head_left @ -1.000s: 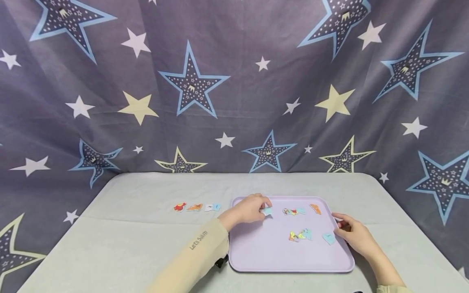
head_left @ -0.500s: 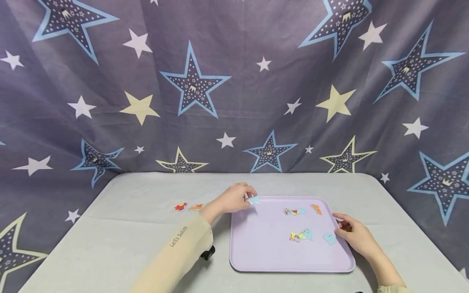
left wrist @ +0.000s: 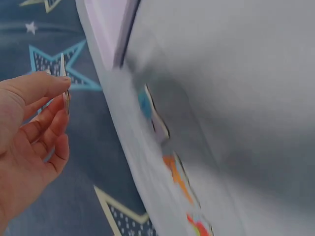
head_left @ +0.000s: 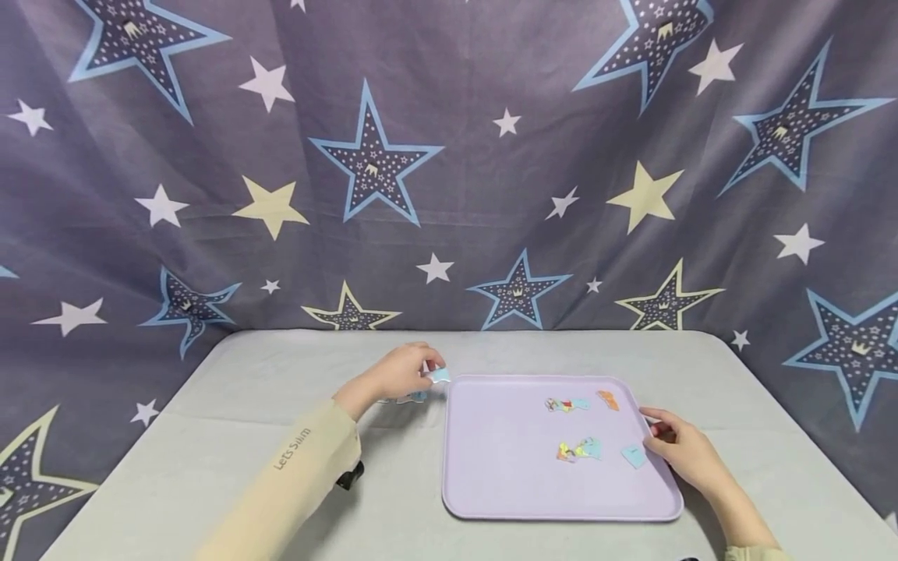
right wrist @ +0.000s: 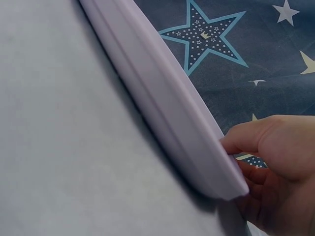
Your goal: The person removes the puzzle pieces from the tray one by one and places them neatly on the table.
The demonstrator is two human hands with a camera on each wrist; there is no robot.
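Observation:
My left hand (head_left: 400, 372) pinches a light blue puzzle piece (head_left: 440, 376) between thumb and fingers, held above the table just off the tray's far left corner. In the left wrist view that piece (left wrist: 64, 81) shows edge-on. Below the hand lies a blue and white puzzle piece (left wrist: 153, 117), followed by an orange piece (left wrist: 179, 179) and a red one (left wrist: 199, 225); the forearm covers most of this row in the head view. At the right side, my right hand (head_left: 686, 452) holds the rim of a lilac tray (head_left: 519, 499), thumb on top and fingers curled by its outer side.
On the tray are two joined groups of puzzle pieces, one upper (head_left: 567, 405) and one lower (head_left: 580, 449). An orange piece (head_left: 608, 400) and a light blue piece (head_left: 634, 456) lie apart near its right rim. A star-patterned curtain (head_left: 449, 195) hangs behind the table.
My left hand has carried the light blue piece leftward from over the tray, past its left rim, to above the table. The right hand has stayed on the tray's rim.

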